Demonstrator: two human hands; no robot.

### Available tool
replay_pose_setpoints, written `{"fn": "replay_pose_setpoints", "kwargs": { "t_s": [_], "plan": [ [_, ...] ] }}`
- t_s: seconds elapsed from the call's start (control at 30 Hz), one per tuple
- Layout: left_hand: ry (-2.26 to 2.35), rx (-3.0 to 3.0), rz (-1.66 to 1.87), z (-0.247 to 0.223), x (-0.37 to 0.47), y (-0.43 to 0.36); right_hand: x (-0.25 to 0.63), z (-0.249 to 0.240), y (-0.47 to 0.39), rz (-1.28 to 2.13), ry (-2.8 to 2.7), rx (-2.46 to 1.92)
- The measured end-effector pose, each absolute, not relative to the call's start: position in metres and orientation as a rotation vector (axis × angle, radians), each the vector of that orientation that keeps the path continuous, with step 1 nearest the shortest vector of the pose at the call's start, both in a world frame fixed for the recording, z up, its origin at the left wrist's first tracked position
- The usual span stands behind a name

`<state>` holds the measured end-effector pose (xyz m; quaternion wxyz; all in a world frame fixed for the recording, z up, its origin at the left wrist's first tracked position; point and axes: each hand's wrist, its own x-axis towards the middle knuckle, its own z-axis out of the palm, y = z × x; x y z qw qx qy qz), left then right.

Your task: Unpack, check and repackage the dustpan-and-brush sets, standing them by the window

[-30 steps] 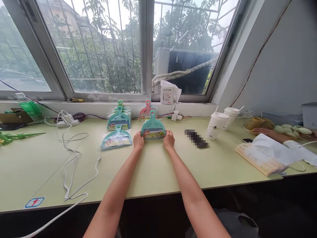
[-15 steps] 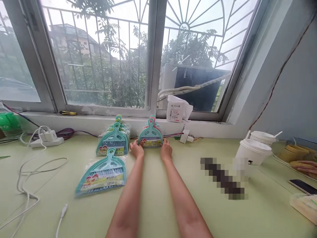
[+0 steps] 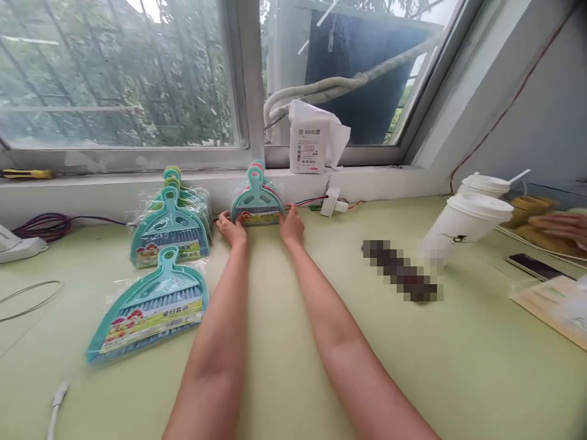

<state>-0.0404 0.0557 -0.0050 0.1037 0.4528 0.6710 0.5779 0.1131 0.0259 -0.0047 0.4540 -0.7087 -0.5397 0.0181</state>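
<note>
Teal plastic marks the packaged dustpan set (image 3: 257,205) that both hands grasp at its lower corners: the left hand (image 3: 232,228) at the left corner, the right hand (image 3: 291,225) at the right. It sits on top of a stack of like sets hard against the wall under the window sill (image 3: 114,183), on the green table (image 3: 293,342). The step looks like squaring the pack onto that stack; letting go would need its edges lined up first. 2 more lots lie left: another stack (image 3: 172,226) and 1 single set (image 3: 149,305).
</note>
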Motion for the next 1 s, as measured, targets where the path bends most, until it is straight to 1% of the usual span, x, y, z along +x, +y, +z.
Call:
{"fn": "replay_pose_setpoints", "kwargs": {
  "t_s": [0.13,0.37,0.6,0.83,1.0],
  "plan": [
    [2.064,1.409,1.737,0.0,-0.039,0.053,0.116,0.0,0.023,0.037,-1.324,-1.678],
    [1.888,1.224,1.867,0.001,-0.044,0.062,0.119,0.001,0.03,0.119,-1.202,-1.754],
    [1.841,1.14,1.926,0.002,-0.044,0.064,0.119,-0.001,0.032,0.07,-1.221,-1.682],
    [1.861,1.189,1.862,-0.001,-0.045,0.068,0.12,-0.004,0.038,0.158,-1.228,-1.638],
    [1.966,1.279,1.851,-0.005,-0.044,0.07,0.12,-0.004,0.038,0.175,-1.189,-1.612]
  ]
}}
